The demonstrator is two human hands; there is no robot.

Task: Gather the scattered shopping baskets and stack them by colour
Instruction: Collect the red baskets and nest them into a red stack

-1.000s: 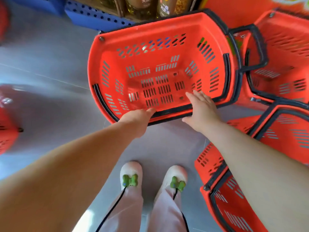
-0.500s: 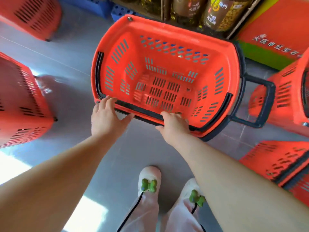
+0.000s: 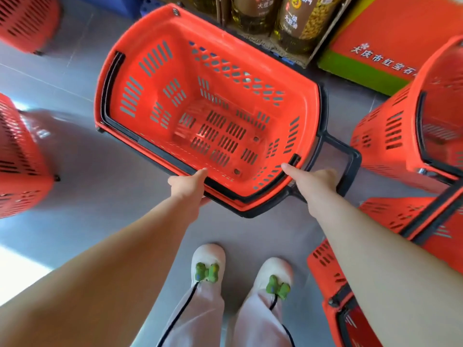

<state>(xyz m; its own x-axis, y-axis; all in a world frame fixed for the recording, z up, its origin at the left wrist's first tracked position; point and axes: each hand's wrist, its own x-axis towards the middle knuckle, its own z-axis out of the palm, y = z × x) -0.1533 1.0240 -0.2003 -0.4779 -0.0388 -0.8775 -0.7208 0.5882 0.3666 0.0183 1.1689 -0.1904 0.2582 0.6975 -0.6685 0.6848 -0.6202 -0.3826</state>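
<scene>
A large red basket [image 3: 160,28] with black handles is held above the grey floor, its open top facing me. My left hand [image 3: 188,187] grips its near rim at the middle, thumb on top. My right hand [image 3: 313,182] grips the near right corner of the rim, beside the black pull handle [image 3: 350,159]. More red baskets lie around: two at the left [image 3: 20,156] [image 3: 27,18], one at the right [image 3: 390,136], one at the lower right [image 3: 325,279].
Large oil bottles [image 3: 295,18] and an orange-and-green box [image 3: 375,46] stand on the floor at the back, just beyond the held basket. A blue crate [image 3: 150,2] sits at the top. My feet in white shoes [image 3: 208,256] stand on open grey floor.
The basket has turned clockwise and come nearer. My left hand slid from the left corner to the middle of the near rim; my right hand moved to the right corner.
</scene>
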